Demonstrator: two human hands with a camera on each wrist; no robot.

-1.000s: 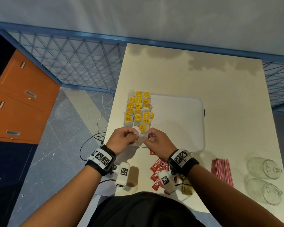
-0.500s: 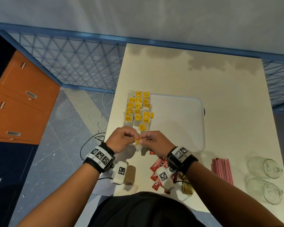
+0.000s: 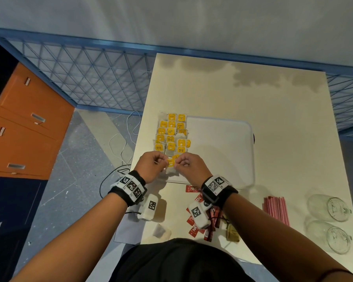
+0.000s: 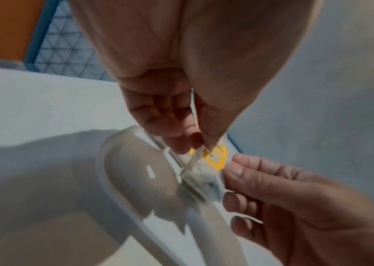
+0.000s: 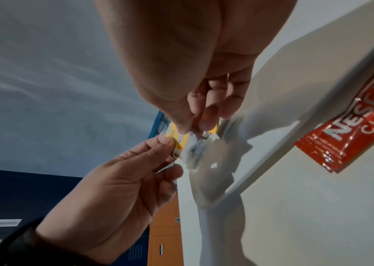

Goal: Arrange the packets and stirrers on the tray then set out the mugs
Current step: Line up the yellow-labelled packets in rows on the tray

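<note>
Both hands hold one tea bag (image 3: 171,169) just over the near left corner of the white tray (image 3: 222,149). My left hand (image 3: 164,162) pinches its string and yellow tag (image 4: 216,158) between thumb and finger. My right hand (image 3: 178,162) pinches the crumpled white bag (image 5: 195,147). Rows of tea bags with yellow tags (image 3: 171,133) fill the tray's left side. Red coffee sachets (image 3: 193,188) lie under my right wrist. Red stirrers (image 3: 275,208) and two glass mugs (image 3: 330,207) (image 3: 330,238) lie on the table to the right.
A loose tea bag (image 3: 160,231) lies near the table's front edge by my body. The table's left edge drops to a floor with cables (image 3: 118,147). An orange cabinet (image 3: 25,123) stands on the left, and a blue mesh fence (image 3: 90,78) runs behind.
My hands have drawn closer together and shifted slightly forward toward the tray. The yellow tag now shows between the fingertips, where a second ago the white bag was stretched between them.
</note>
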